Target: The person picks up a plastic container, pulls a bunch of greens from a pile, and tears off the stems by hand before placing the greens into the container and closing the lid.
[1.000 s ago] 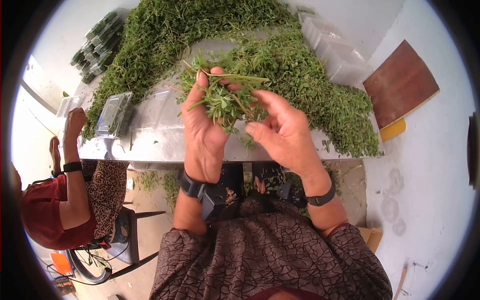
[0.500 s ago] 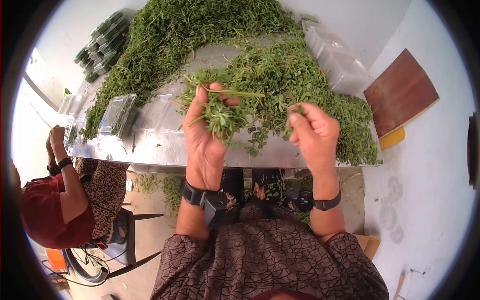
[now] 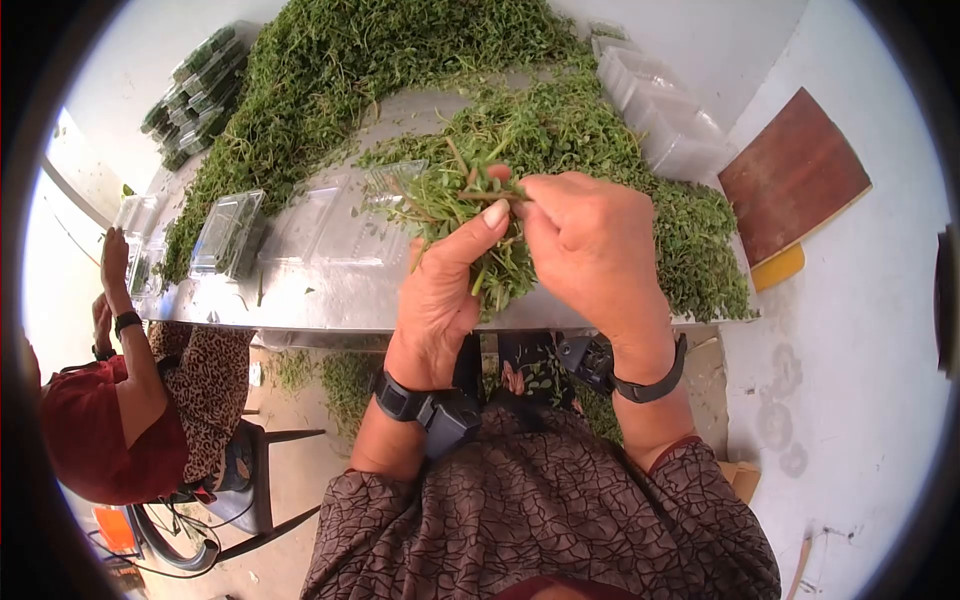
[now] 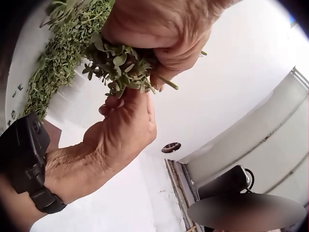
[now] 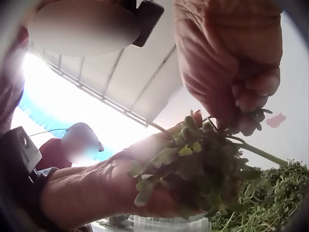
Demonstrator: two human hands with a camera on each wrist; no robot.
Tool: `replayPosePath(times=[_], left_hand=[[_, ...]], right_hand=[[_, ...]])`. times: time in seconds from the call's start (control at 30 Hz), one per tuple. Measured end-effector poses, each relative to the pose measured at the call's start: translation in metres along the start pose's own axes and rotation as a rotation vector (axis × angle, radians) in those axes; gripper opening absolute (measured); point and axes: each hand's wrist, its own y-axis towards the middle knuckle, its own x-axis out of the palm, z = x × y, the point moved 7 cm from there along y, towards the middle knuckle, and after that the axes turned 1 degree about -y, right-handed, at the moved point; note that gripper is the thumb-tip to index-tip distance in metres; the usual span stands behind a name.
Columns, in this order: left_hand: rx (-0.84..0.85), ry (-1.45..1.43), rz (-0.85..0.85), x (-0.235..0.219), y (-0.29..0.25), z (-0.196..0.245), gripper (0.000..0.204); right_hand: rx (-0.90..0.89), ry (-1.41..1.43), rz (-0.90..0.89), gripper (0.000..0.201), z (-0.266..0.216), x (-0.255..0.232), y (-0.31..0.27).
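My left hand grips a bunch of leafy greens, purslane-like with small rounded leaves and thick stems, above the table's front edge. Its thumb presses across the stems. Close against it, my right hand has curled fingers and pinches stems at the top of the bunch. From the right wrist side, small leaves poke out at the right hand's fingertips, and the bunch covers much of the left hand. In the left wrist view the greens sit between both hands.
Heaped greens cover much of the metal table. Clear plastic boxes lie at left, with filled boxes stacked behind and more clear boxes at right. Another person sits at the left. A brown board leans on the wall.
My right hand went out to the right with a small bit of greens, then came back to the bunch. The left hand turned, bringing its thumb over the stems, and shifted slightly right.
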Motion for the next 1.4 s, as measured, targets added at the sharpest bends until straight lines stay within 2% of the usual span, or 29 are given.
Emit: replayPosePath(times=[0.07, 0.13, 0.17, 0.2, 0.23, 0.27, 0.3, 0.33, 0.37, 0.5, 0.6, 0.8, 0.87, 1.0, 1.2, 1.27, 1.3, 1.37, 1.4], left_hand=[[-0.022, 0.027, 0.038, -0.005, -0.001, -0.001, 0.037], [-0.070, -0.034, 0.125, -0.014, -0.002, -0.006, 0.030], [-0.073, -0.034, 0.127, -0.020, 0.000, -0.006, 0.030], [-0.080, -0.123, 0.019, -0.020, 0.002, -0.004, 0.025], [-0.085, -0.213, -0.089, -0.017, 0.003, -0.002, 0.020], [-0.084, -0.215, -0.086, -0.018, 0.004, -0.002, 0.020], [-0.035, -0.235, -0.076, -0.019, 0.004, 0.003, 0.017], [0.012, -0.252, -0.066, -0.020, 0.005, 0.007, 0.014], [0.009, -0.289, -0.135, -0.021, 0.007, 0.008, 0.013], [-0.034, -0.441, -0.205, -0.016, 0.006, 0.003, 0.013], [-0.040, -0.425, -0.231, -0.019, 0.005, 0.003, 0.016], [-0.069, -0.386, -0.233, -0.012, -0.001, 0.000, 0.018], [-0.068, -0.383, -0.237, -0.011, -0.001, -0.001, 0.018], [-0.070, -0.391, -0.224, -0.011, 0.000, -0.004, 0.018], [-0.100, -0.384, -0.240, -0.005, -0.002, -0.007, 0.016], [-0.075, -0.437, -0.278, -0.003, -0.001, -0.003, 0.015], [-0.050, -0.492, -0.317, -0.002, 0.000, 0.001, 0.014], [0.000, -0.480, -0.315, -0.005, 0.001, 0.011, 0.015], [0.050, -0.466, -0.314, -0.010, 0.002, 0.019, 0.016]], right_hand=[[-0.065, -0.100, -0.119, 0.004, -0.007, 0.008, -0.002], [-0.055, -0.009, -0.127, 0.005, -0.008, 0.006, -0.003], [-0.046, 0.080, -0.129, 0.010, -0.009, 0.004, -0.003], [-0.045, 0.079, -0.131, 0.010, -0.009, 0.000, -0.003], [0.106, 0.252, -0.106, 0.017, 0.001, -0.006, -0.004], [0.256, 0.424, -0.082, 0.023, 0.012, -0.009, -0.007], [0.197, 0.375, -0.007, 0.026, 0.016, -0.015, -0.007], [0.197, 0.376, -0.008, 0.026, 0.019, -0.013, -0.010], [0.176, 0.372, -0.007, 0.024, 0.020, -0.012, -0.011], [0.158, 0.371, -0.063, 0.020, 0.019, -0.002, -0.017], [0.125, 0.366, -0.075, 0.018, 0.016, 0.003, -0.020], [0.036, 0.179, -0.034, 0.009, 0.009, 0.002, -0.019], [-0.059, 0.123, -0.022, 0.007, 0.003, 0.002, -0.019], [-0.052, 0.105, -0.044, 0.007, 0.004, 0.005, -0.020], [0.045, 0.231, 0.009, 0.011, 0.017, 0.012, -0.025], [0.089, 0.275, 0.141, 0.006, 0.024, 0.008, -0.026], [0.092, 0.275, 0.139, 0.006, 0.025, 0.006, -0.026], [0.356, 0.462, 0.099, 0.007, 0.047, 0.004, -0.030], [0.363, 0.463, 0.092, 0.007, 0.050, 0.002, -0.029]])
